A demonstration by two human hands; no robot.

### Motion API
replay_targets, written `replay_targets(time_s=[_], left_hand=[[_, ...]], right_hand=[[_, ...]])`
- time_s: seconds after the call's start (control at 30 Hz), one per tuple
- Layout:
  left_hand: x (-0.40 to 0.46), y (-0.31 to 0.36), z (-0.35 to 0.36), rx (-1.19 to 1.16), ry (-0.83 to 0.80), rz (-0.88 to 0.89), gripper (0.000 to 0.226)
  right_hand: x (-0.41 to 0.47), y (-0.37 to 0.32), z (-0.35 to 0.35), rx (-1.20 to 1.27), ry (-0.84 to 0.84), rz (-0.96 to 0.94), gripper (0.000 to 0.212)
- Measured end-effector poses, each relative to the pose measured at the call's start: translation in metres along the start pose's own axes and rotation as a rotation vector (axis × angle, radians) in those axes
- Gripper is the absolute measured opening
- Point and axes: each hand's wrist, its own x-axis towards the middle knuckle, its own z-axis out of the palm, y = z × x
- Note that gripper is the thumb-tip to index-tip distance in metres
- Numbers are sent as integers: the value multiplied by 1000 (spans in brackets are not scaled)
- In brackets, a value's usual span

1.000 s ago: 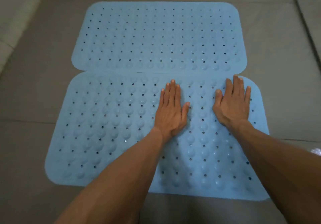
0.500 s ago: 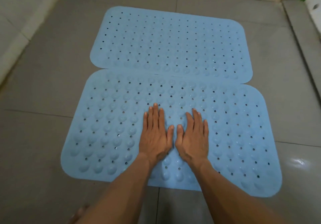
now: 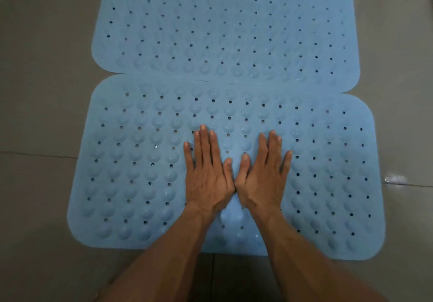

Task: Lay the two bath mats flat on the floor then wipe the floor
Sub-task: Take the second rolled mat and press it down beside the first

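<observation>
Two light blue rubber bath mats with small holes and round bumps lie flat on the grey tiled floor, long edges touching. The far mat [image 3: 225,27] fills the top of the view; the near mat [image 3: 131,166] lies just below it. My left hand [image 3: 207,175] and my right hand [image 3: 263,175] rest palm down side by side on the middle of the near mat, fingers spread and pointing away from me, thumbs almost touching. Neither hand holds anything.
Grey floor tiles [image 3: 39,91] with dark grout lines surround the mats on the left, right and near side. A small wet glint [image 3: 396,178] shows on the floor to the right of the near mat.
My hands slid from the near mat's right part toward its middle and came together. The camera has dipped closer, so the back wall and the white basin are out of view.
</observation>
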Motion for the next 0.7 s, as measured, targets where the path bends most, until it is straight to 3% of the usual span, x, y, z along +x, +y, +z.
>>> replay_targets(time_s=[0.47, 0.7], left_hand=[[1, -7, -6, -46, -39, 35, 69], [10, -10, -14, 56, -61, 49, 66]], right_hand=[[0, 1, 1, 54, 13, -10, 68], [22, -4, -19, 92, 31, 5, 63]])
